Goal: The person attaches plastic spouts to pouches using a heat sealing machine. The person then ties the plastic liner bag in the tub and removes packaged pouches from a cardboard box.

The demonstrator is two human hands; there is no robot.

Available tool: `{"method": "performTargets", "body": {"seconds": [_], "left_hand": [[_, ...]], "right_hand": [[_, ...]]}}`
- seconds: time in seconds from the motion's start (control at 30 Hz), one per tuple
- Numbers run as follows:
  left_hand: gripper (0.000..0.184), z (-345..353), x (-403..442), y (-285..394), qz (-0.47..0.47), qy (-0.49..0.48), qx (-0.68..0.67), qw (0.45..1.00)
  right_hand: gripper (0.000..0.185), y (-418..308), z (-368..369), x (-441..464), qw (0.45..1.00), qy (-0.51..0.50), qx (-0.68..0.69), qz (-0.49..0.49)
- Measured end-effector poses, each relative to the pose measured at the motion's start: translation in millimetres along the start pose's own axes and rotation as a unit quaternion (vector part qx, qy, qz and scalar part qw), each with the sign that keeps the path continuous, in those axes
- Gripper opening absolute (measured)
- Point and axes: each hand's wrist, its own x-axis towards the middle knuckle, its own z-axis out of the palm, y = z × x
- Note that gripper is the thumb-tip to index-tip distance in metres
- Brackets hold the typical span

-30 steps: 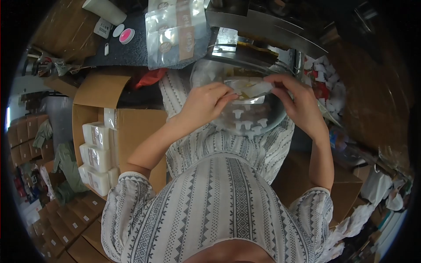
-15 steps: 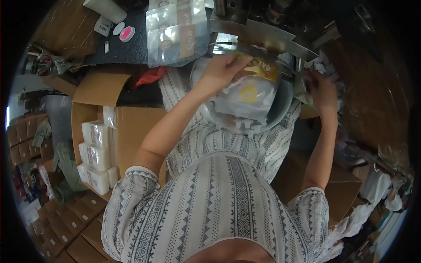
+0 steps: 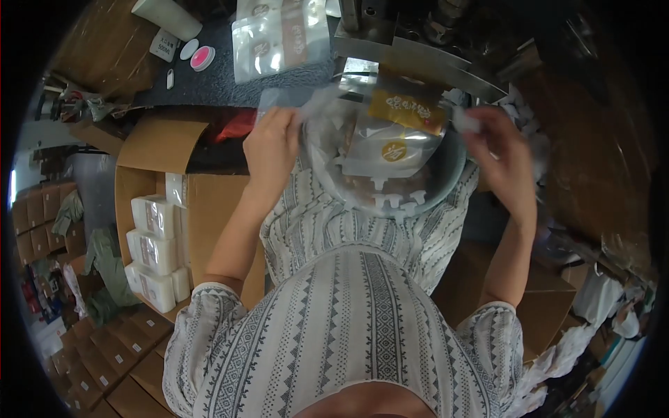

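dark mat (image 3: 202, 87), left hand (image 3: 272, 143) and right hand (image 3: 503, 150) apart

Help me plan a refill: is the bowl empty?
Not empty: white pieces show inside the bowl, near its front edge. How full it is, I cannot tell; the pouch hides part.

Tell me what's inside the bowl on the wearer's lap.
In the bowl, several white pieces show toward the wearer's side. The gold-labelled pouch overlaps the middle; whatever lies beneath it is covered.

Pouch (image 3: 396, 132) — plastic (glossy), carton (image 3: 221, 223) — matt cardboard
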Motion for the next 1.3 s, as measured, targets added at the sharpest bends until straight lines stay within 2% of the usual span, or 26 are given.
{"method": "performTargets", "body": {"seconds": [0.03,0.07,0.17,0.23,0.27,0.33,0.37,0.43,0.47,0.53,0.67,0.7,0.73,0.77,0.8,0.83,0.87,0.9,0.93,0.97,1.03,1.07,1.13,1.17,1.23,1.3], "left_hand": [[0.008,-4,-2,12,0.016,0.004,-0.032,0.999],[0.008,-8,0,21,0.018,0.005,-0.033,0.999],[0.007,-13,-1,35,0.057,-0.018,-0.083,0.995],[0.008,-8,-5,41,0.102,-0.112,-0.169,0.974],[0.008,0,-6,43,0.102,-0.112,-0.169,0.974],[0.009,20,-4,46,0.059,-0.224,-0.24,0.943],[0.009,26,2,50,0.059,-0.224,-0.241,0.942],[0.012,41,20,58,-0.18,-0.375,-0.365,0.833],[0.012,54,27,61,-0.181,-0.375,-0.365,0.833],[0.018,72,37,66,-0.307,-0.292,-0.585,0.692],[0.025,70,46,61,-0.345,-0.34,-0.538,0.69],[0.032,72,46,50,-0.234,-0.32,-0.424,0.815],[0.038,71,51,38,-0.11,-0.285,-0.292,0.906],[0.047,63,62,24,-0.079,-0.154,-0.249,0.953],[0.055,55,71,7,-0.049,-0.022,-0.202,0.978],[0.055,64,71,-21,-0.051,-0.024,-0.202,0.978],[0.056,83,64,-55,0.018,0.0,0.017,1.0],[0.058,94,60,-72,0.087,0.025,0.235,0.968],[0.059,84,48,-61,0.126,0.021,0.133,0.983],[0.059,71,41,-53,0.13,0.026,0.134,0.982],[0.042,44,24,-37,0.086,-0.048,0.059,0.993],[0.042,37,18,-38,0.082,-0.049,0.059,0.994],[0.02,22,9,-40,0.003,-0.062,0.052,0.997],[0.02,15,2,-30,0.001,-0.066,0.052,0.997],[0.005,0,2,1,0.008,0.025,0.008,1.0],[0.006,-16,0,16,0.002,0.016,-0.004,1.0]], "right_hand": [[0.026,-12,15,4,0.996,-0.036,0.004,-0.08],[0.026,-18,24,8,0.996,-0.034,0.004,-0.081],[0.028,-25,38,17,0.975,-0.047,-0.101,-0.191],[0.03,-27,38,16,0.979,-0.146,-0.046,-0.132],[0.03,-26,38,16,0.979,-0.147,-0.046,-0.132],[0.029,-19,36,15,0.993,-0.109,0.023,-0.035],[0.029,-13,35,14,0.993,-0.109,0.021,-0.035],[0.029,1,28,12,0.999,0.029,-0.025,-0.038],[0.029,4,21,9,0.999,0.028,-0.025,-0.038],[0.032,8,7,0,0.993,0.022,-0.104,0.042],[0.032,36,-11,13,0.969,0.089,-0.177,0.147],[0.03,73,-12,20,0.963,0.092,-0.254,0.021],[0.028,93,-13,25,0.935,0.095,-0.325,-0.107],[0.028,92,-12,28,0.934,0.099,-0.326,-0.109],[0.026,90,-11,30,0.936,0.114,-0.317,-0.099],[0.025,90,-8,28,0.939,0.126,-0.308,-0.087],[0.025,92,-8,24,0.94,0.123,-0.307,-0.085],[0.025,96,-10,22,0.946,0.114,-0.3,-0.043],[0.024,92,-12,26,0.95,0.111,-0.293,-0.006],[0.024,85,-16,25,0.949,0.117,-0.292,-0.009],[0.022,42,-19,11,0.958,0.095,-0.225,0.152],[0.022,31,-19,10,0.958,0.092,-0.226,0.152],[0.021,13,-13,8,0.981,0.051,-0.115,0.148],[0.021,3,0,9,0.981,0.048,-0.114,0.15],[0.021,-21,30,18,0.992,0.006,-0.074,-0.104],[0.021,-26,51,25,0.982,0.005,-0.117,-0.145]]}}
